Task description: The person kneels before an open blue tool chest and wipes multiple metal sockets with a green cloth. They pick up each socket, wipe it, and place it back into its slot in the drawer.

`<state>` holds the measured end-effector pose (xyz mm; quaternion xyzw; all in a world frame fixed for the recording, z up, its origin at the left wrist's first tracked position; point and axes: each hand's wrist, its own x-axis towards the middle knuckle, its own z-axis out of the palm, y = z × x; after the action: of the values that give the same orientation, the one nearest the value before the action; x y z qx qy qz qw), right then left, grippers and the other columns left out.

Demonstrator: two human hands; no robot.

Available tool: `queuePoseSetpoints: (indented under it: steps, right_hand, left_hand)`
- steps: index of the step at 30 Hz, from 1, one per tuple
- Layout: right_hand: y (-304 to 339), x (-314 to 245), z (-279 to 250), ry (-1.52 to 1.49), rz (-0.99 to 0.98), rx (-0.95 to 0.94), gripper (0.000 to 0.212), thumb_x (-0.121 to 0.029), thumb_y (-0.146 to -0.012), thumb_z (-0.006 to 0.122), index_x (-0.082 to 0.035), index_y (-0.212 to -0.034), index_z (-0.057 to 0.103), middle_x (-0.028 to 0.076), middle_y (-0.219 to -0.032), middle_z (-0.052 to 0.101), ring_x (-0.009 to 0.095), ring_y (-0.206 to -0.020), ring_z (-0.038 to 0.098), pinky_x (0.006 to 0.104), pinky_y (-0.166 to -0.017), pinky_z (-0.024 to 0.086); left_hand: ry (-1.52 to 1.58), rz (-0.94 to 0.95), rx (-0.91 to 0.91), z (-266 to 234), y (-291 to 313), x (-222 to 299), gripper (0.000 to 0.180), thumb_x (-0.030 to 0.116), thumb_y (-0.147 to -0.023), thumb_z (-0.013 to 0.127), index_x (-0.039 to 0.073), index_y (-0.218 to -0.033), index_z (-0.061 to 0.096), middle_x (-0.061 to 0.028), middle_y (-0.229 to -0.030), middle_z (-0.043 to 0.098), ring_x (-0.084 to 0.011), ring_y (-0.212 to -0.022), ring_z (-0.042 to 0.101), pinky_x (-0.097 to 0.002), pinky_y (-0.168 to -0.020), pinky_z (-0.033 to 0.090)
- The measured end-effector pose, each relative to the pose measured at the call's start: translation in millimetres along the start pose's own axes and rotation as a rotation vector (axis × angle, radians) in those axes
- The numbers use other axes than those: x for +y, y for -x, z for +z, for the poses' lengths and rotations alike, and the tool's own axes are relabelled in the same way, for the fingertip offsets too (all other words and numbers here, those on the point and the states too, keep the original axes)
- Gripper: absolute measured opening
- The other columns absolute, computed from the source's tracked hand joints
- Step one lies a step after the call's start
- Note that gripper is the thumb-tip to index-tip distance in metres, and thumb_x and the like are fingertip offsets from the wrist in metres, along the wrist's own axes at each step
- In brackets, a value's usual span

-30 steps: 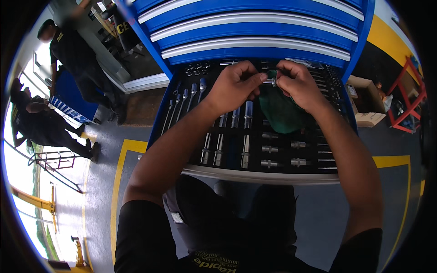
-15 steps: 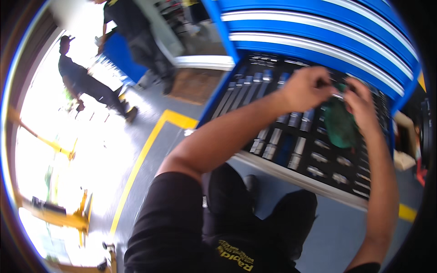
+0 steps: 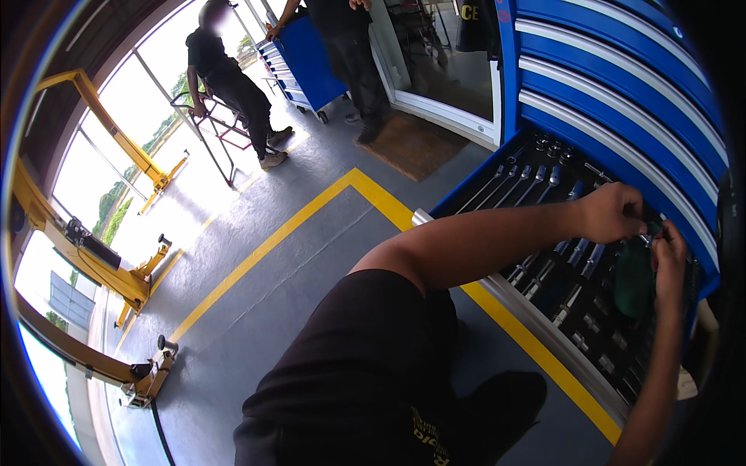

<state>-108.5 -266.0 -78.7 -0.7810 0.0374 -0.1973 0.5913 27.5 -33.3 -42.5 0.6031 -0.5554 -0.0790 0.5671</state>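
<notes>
Both hands meet above the open tool drawer (image 3: 528, 320) on my right. My left hand (image 3: 610, 213) is closed, its fingertips pinching a small shiny metal piece whose exact kind I cannot make out. My right hand (image 3: 670, 256) is closed beside it, fingers bent around a dark green cloth (image 3: 635, 286) that hangs down over the drawer. Dark foam under my hands holds combination wrenches (image 3: 536, 180) at the far left and rows of sockets (image 3: 566, 303) nearer me. My left forearm hides part of the drawer.
The blue tool cabinet (image 3: 575, 70) rises behind the drawer. Ahead left, one person (image 3: 233, 85) is at a red-framed trolley (image 3: 225, 128); another stands by a blue rolling cabinet (image 3: 307, 62). A brown mat (image 3: 412, 144), yellow floor line (image 3: 264, 248) and yellow lift arms (image 3: 101, 260) are also there.
My view has swung left, so drawer and hands sit farther right in the picture. Hands stay together with the green cloth below them. The distant person has turned and is now at the trolley.
</notes>
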Motion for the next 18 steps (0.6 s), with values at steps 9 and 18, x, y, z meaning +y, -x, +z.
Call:
queuePoseSetpoints:
  steps: [9, 18]
  right_hand:
    - [6.8, 7.3, 6.1, -0.041, 0.004, 0.138, 0.046, -0.01, -0.096, 0.055, 0.003, -0.14, 0.05, -0.001, -0.095, 0.056, 0.003, -0.067, 0.045, 0.0219, -0.057, 0.036]
    - [9.3, -9.8, 34.7, -0.129, -0.009, 0.319, 0.038, -0.009, -0.096, 0.055, 0.003, -0.132, 0.056, -0.003, -0.088, 0.053, 0.002, -0.063, 0.042, 0.0203, -0.054, 0.033]
  left_hand:
    - [0.009, -0.204, -0.079, -7.8, 3.1, 28.4, 0.025, 0.019, -0.08, 0.087, 0.002, -0.088, 0.069, -0.0116, -0.082, 0.073, -0.0181, -0.077, 0.071, -0.0338, -0.067, 0.054]
    - [-0.148, 0.139, -0.023, -6.2, 5.9, 12.5, 0.027, 0.023, -0.083, 0.085, 0.001, -0.086, 0.069, -0.0124, -0.081, 0.072, -0.0215, -0.075, 0.071, -0.0358, -0.066, 0.054]
